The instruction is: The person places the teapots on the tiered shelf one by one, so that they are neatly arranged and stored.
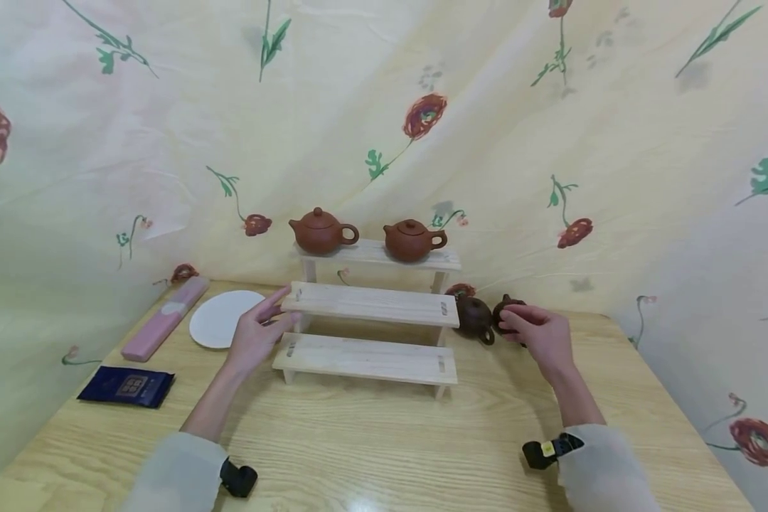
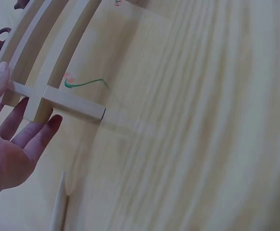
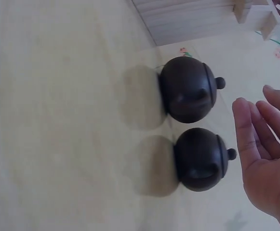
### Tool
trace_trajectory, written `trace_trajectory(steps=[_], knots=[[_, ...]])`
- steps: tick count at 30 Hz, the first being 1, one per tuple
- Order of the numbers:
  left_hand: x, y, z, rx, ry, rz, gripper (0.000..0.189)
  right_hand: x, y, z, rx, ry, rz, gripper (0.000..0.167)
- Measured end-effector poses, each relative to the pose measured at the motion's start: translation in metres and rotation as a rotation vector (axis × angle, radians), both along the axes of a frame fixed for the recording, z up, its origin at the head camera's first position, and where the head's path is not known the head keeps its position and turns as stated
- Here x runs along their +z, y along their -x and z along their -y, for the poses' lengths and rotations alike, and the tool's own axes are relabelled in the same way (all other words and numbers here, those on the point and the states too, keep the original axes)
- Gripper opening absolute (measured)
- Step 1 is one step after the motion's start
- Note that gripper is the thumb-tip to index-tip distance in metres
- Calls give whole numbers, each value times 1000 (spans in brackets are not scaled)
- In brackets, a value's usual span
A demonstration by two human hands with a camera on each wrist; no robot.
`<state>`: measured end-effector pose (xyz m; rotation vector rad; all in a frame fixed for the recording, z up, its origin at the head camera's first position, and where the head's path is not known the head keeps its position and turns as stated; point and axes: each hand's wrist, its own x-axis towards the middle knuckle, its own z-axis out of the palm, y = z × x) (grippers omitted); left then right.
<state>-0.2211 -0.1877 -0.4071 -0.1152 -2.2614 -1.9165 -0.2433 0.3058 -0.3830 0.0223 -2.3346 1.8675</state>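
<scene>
A three-tier wooden display stand point(image 1: 368, 302) stands on the table. My left hand point(image 1: 256, 338) grips the left end of its middle board, fingers and thumb on either side of the board's end in the left wrist view. Two reddish-brown teapots, a left one point(image 1: 318, 233) and a right one point(image 1: 409, 242), sit on the top board. To the right of the stand are two dark brown teapots, one nearer the stand point(image 3: 185, 89) and one farther out point(image 3: 200, 159). Beside their lid knobs, my right hand point(image 3: 270, 149) holds nothing, its fingers loosely bent and apart from the pots.
On the left of the wood-grain table point(image 1: 358, 441) lie a white round plate point(image 1: 220, 320), a long pink package point(image 1: 166, 320) and a dark blue packet point(image 1: 126, 386). A flower-patterned cloth point(image 1: 333, 128) hangs behind and beside the table.
</scene>
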Motion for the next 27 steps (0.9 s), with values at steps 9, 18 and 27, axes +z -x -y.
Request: trace_trajectory(steps=[9,18,27], knots=[[-5,1,-6,59,-68,-38,51,-17,-8,2,-58,-65,38,49],[-2,-2,-4,87,-48,5,51,-15,-6,9,-78,-202,85,46],[-4,-1,-4,91,-65,32,50,-16,-3,15,-11,-305,168,38]])
